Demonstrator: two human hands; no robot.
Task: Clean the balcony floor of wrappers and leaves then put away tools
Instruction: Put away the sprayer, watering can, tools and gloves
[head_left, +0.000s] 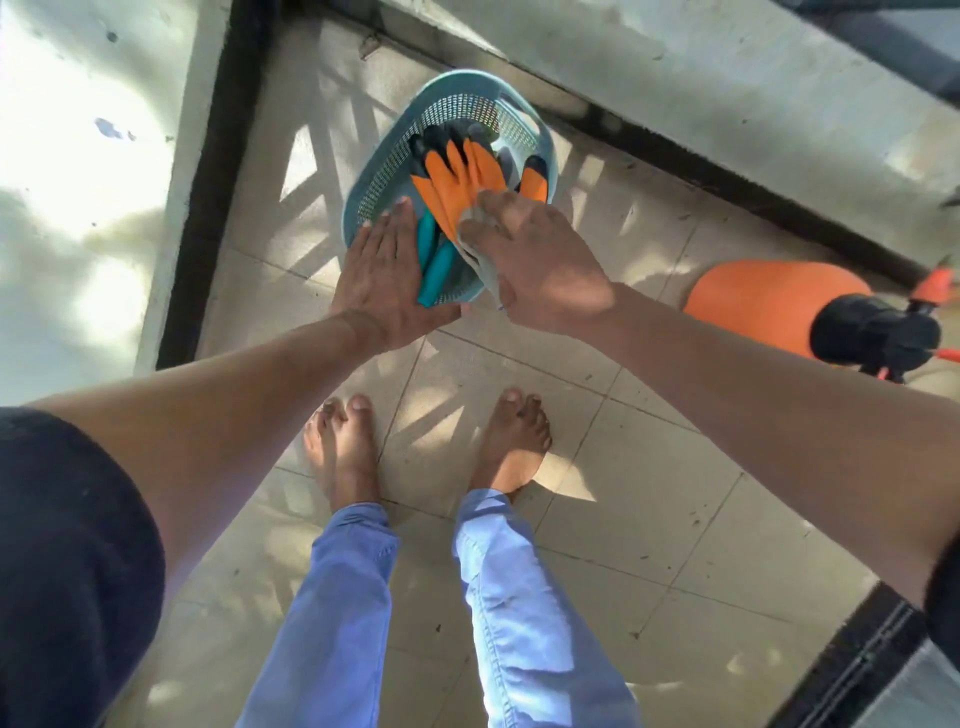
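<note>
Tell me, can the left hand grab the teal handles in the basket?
Probably yes. The left hand lies flat on the basket rim, right beside the teal tool handles, with nothing between them.

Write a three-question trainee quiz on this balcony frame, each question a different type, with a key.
1. True or false: the orange gloves lie on the floor tiles.
2. Multiple choice: what does the right hand grip? A) a teal tool handle B) a grey glove cuff C) the sprayer
3. Fill in: the left hand lies flat against the blue ____.

Key:
1. False: they are in the basket.
2. B: the cuff. The teal handles sit in the basket, and the orange sprayer stands apart on the floor.
3. basket
</note>
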